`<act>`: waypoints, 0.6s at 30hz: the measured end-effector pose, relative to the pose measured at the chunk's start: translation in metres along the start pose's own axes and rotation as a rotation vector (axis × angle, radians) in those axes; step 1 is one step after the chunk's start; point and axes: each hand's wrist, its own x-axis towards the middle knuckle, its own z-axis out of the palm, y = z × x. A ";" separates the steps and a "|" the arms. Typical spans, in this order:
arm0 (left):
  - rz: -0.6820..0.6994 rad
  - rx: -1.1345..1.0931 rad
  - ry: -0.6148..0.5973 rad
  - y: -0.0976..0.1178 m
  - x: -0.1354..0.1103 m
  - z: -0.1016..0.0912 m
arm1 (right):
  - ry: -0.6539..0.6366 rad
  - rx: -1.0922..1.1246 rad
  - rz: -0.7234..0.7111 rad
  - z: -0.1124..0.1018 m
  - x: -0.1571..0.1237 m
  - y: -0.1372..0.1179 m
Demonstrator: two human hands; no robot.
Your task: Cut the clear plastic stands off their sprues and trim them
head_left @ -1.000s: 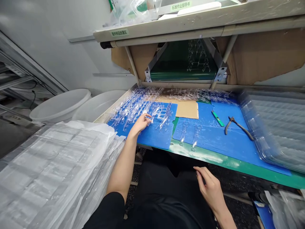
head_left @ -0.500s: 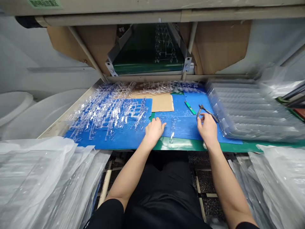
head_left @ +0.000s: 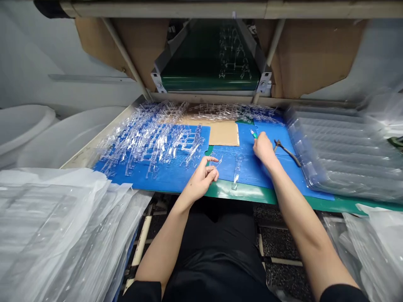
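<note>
Now the tightly curled right hand point(head_left: 264, 147), shifted off the pliers point(head_left: 278, 144), grips a green cutter point(head_left: 255, 134), the half-curled left hand point(head_left: 203, 177) a clear plastic part point(head_left: 220, 162), so both are occupied.

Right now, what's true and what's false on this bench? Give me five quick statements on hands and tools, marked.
1. The right hand partly covers the green tool. True.
2. The left hand is on the pliers. False: they lie right of the right hand.
3. A clear plastic part is right by the left hand's fingers. True.
4. The clear tray stack sits left of both hands. False: it is to their right.
5. The flat cardboard piece lies left of the green tool. True.
</note>
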 end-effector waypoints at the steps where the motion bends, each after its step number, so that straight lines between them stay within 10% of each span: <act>1: 0.032 -0.042 0.021 -0.001 -0.013 -0.002 | -0.036 0.014 -0.008 -0.006 -0.013 -0.008; 9: 0.391 0.361 0.071 0.001 -0.070 -0.003 | -0.293 0.157 -0.270 -0.072 -0.167 -0.108; 18: 0.591 0.514 0.170 0.005 -0.085 0.003 | -0.346 0.037 -0.395 -0.100 -0.207 -0.136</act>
